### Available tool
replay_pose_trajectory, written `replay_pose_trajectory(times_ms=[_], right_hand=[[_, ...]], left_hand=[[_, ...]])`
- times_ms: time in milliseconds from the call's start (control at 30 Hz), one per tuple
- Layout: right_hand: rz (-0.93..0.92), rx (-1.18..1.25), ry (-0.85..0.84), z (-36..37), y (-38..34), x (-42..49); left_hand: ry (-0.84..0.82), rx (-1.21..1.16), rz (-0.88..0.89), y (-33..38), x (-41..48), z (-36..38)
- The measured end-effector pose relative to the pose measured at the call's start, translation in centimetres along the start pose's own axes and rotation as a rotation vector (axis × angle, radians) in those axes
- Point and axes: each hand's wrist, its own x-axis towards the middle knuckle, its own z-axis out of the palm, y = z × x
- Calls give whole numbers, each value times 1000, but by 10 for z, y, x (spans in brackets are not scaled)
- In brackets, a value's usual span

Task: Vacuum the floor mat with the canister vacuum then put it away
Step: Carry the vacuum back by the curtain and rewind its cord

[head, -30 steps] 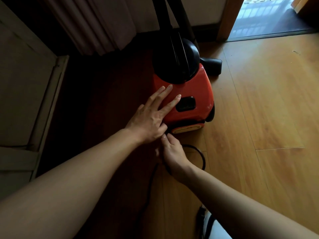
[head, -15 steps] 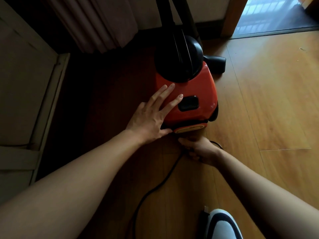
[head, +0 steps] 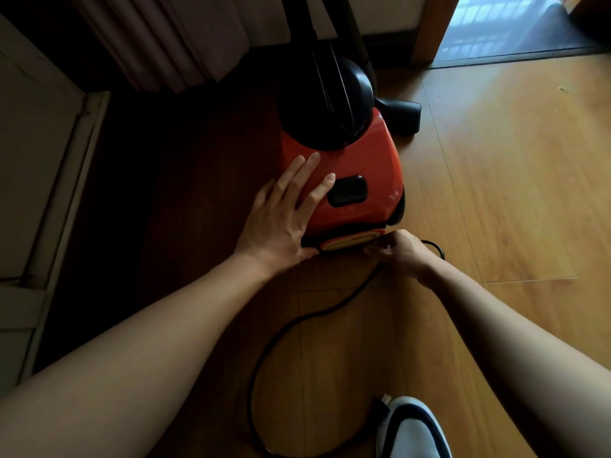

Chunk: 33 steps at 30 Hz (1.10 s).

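Canister vacuum [head: 363, 160], red-bodied with a black dome and hose [head: 325, 104] at its far end, stands on the wooden floor [head: 512, 193] near a curtain [head: 165, 38] and wall, which reads as its storage corner. The left hand [head: 277, 223] lies flat on the near left of the red top, fingers [head: 310, 166] straight and spread, just left of a black button [head: 347, 190]; the thumb hooks the lower edge. That hold looks meant to steady the body so it cannot roll. The right hand [head: 401, 254] is at the near end of the vacuum, touching its base, fingers curled round the power cord [head: 297, 322] where it meets the machine. Cord shows on both sides of that hand and loops across the near floor, past a shoe [head: 413, 428]. By my judgement this is the putting-away stage, with cord being fed in or drawn out at the outlet; which of the two I cannot tell.
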Motion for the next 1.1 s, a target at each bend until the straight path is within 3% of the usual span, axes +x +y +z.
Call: replay_pose_trajectory(times_ms=[133,367,500,600,667,800,867,967,1033,1100], right_hand=[[141,199,-4,-20,3,-1],[332,713,-307,-55,-7,-27],[381,1130,-311,-44,-24,-50],[336,1207,-302,-39,-33,-66],[256,930,-310,-36,-39,-74],[-28,-729,-189,-43,-52,-80],[-165,-1138,-76,-47,-65,-84],[-288,-1188,-50,-64,-73,-85],[-273,-879,-125,-84,-64,-78],[-256,-409,-185,-99,-46,-71]], left_hand=[[17,-59,8,-3,-1,-4],[61,-152,-6,-1,1,0],[61,-152,1,-1,1,-1],[65,-146,-6,0,1,-3],[62,-146,-5,0,-1,-3],[50,-131,24,-1,-2,-3],[47,-129,26,-2,-3,-5],[41,-122,27,-2,-2,-6],[46,-125,28,-3,-2,-6],[48,-129,28,-2,-2,-5]])
